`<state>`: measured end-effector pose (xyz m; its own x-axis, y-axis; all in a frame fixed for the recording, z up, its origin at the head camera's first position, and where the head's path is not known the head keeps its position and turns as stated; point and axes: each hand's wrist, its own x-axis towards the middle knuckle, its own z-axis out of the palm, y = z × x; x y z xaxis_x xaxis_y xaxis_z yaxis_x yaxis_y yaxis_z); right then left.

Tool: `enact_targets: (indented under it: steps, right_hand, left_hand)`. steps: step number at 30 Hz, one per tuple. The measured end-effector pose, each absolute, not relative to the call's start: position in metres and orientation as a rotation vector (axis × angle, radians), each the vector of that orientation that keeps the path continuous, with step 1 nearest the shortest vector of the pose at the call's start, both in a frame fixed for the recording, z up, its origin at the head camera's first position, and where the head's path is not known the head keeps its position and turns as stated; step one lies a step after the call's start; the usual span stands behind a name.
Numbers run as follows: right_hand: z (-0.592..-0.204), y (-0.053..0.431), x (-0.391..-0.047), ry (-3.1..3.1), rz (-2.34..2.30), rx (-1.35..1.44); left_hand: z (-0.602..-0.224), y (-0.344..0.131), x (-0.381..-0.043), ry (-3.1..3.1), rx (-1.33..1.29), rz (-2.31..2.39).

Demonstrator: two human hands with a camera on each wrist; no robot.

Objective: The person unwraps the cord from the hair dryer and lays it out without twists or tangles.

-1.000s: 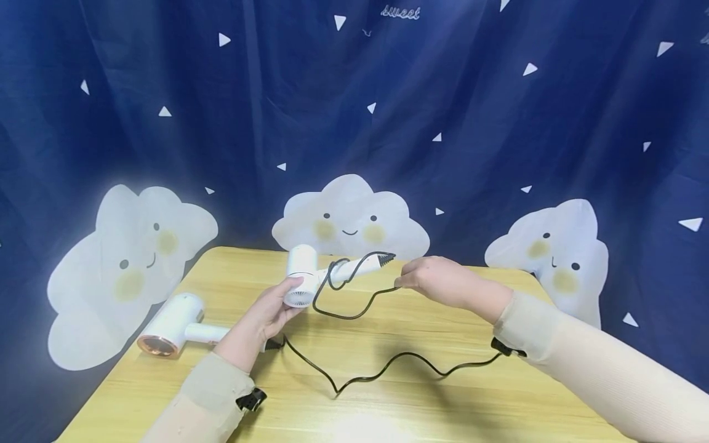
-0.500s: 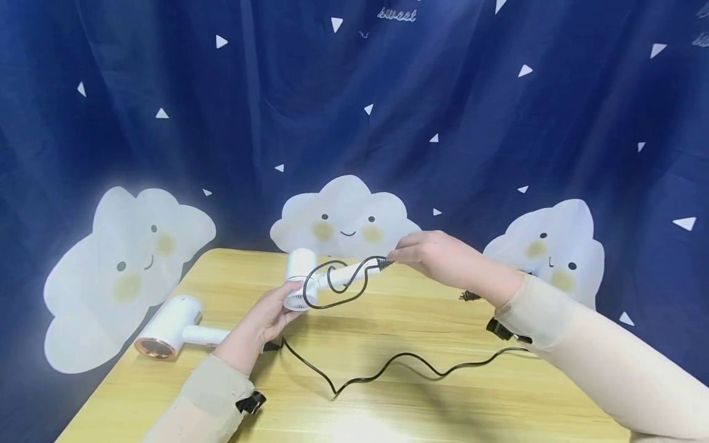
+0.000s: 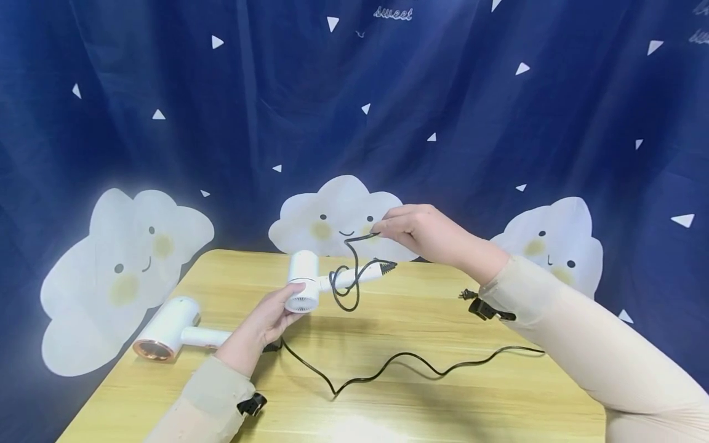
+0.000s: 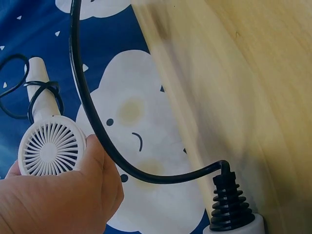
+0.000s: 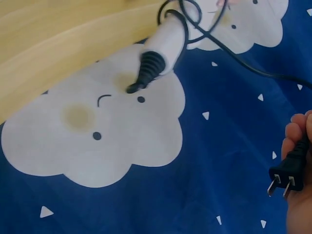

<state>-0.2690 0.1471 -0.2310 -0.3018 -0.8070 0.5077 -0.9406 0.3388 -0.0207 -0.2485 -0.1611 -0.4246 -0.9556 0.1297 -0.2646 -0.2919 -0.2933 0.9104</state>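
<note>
My left hand (image 3: 271, 314) grips a white hair dryer (image 3: 303, 267) by its head, above the table, with the handle pointing right. The round vent grille (image 4: 51, 148) shows in the left wrist view. A black cord (image 3: 359, 289) loops around the handle and rises to my right hand (image 3: 423, 231). That hand is raised beyond the handle's tip and pinches the cord near its end. In the right wrist view, the two-prong plug (image 5: 291, 168) lies within the fingers, prongs outward; the hand hides it in the head view.
A second white hair dryer (image 3: 168, 329) with a copper-coloured ring lies on the left of the wooden table (image 3: 310, 418). Its black cord (image 3: 410, 355) winds rightward under my right arm. Another plug (image 3: 468, 294) lies beside my right wrist. A blue cloud-patterned curtain (image 3: 310, 92) hangs behind.
My right hand has risen and passed near the handle's end, drawing the cord into closer loops around the handle. The left hand keeps its grip with hardly any movement.
</note>
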Motion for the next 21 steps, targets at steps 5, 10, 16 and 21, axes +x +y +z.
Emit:
enact_targets:
  steps: [5,10,16,21]
  right_hand:
    - [-0.224,0.137,-0.272,-2.148,0.519,1.541]
    - [-0.217,0.128,-0.276,-2.070,0.556,1.523]
    - [-0.212,0.121,-0.285,-2.022,0.626,1.458]
    - [-0.208,0.115,-0.291,-2.005,0.644,1.385]
  left_hand:
    - [-0.426,-0.159,-0.248,1.683,-0.210,2.324]
    - [-0.427,-0.157,-0.248,1.673,-0.197,2.324]
    - [-0.426,-0.155,-0.248,1.670,-0.175,2.316]
    - [-0.427,-0.157,-0.247,1.674,-0.157,2.305]
